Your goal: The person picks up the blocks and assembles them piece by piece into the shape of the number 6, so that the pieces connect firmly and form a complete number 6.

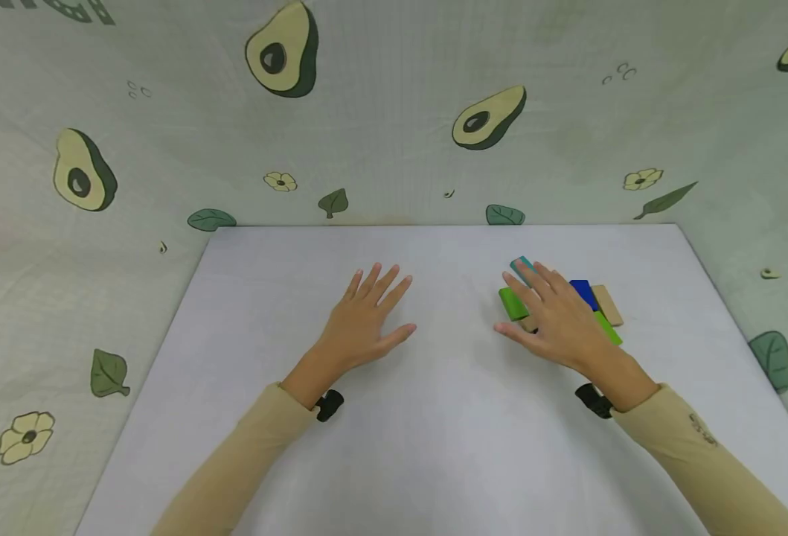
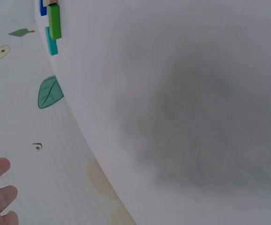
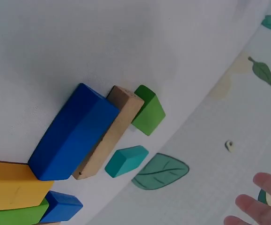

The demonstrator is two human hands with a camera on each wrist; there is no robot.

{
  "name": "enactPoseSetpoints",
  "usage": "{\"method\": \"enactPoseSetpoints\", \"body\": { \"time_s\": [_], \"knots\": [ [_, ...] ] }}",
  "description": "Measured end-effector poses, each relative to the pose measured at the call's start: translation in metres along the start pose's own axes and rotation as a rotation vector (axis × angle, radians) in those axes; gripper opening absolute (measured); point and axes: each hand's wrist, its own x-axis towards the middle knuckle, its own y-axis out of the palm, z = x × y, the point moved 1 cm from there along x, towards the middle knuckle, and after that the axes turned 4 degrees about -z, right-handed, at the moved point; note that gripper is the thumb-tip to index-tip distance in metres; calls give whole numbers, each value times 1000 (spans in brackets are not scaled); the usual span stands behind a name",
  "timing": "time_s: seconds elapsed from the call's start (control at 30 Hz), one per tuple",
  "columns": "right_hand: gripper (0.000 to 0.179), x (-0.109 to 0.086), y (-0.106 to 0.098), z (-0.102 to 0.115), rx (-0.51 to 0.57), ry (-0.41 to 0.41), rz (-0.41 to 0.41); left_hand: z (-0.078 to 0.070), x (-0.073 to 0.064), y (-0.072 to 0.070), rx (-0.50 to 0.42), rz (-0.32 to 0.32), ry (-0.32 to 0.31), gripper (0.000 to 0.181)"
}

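Note:
My left hand (image 1: 365, 327) is held over the left-middle of the white table with its fingers spread, and nothing is in it. My right hand (image 1: 561, 321), also spread and holding nothing, is over a group of coloured wooden blocks and hides part of them in the head view. Around it show a green block (image 1: 514, 304), a teal block (image 1: 521, 266), a blue block (image 1: 584, 292) and a plain wood block (image 1: 608, 305). The right wrist view adds a large blue block (image 3: 74, 133) and a yellow block (image 3: 16, 186) lying close together.
The white table (image 1: 286, 253) ends at a far edge, with an avocado-print cloth (image 1: 394, 112) behind it and at both sides. Each wrist wears a small black camera, one at the left wrist (image 1: 330, 404) and one at the right (image 1: 594, 400).

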Motion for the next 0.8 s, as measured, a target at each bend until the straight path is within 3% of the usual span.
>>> {"method": "enactPoseSetpoints", "body": {
  "time_s": [0.23, 0.5, 0.6, 0.8],
  "knots": [
    [80, 3, 1, -8, 51, -12, -118, -14, 14, 6, -49, -10, 14, 68],
    [73, 7, 6, -21, 138, 43, -207, -35, 33, 10, -102, -32, 28, 62],
    [66, 8, 7, -26, 191, 95, -179, -42, 40, 15, -131, -40, 21, 61],
    [58, 12, 3, -33, 238, 318, 20, -54, 54, 29, -263, -67, -17, 59]
  ]
}}
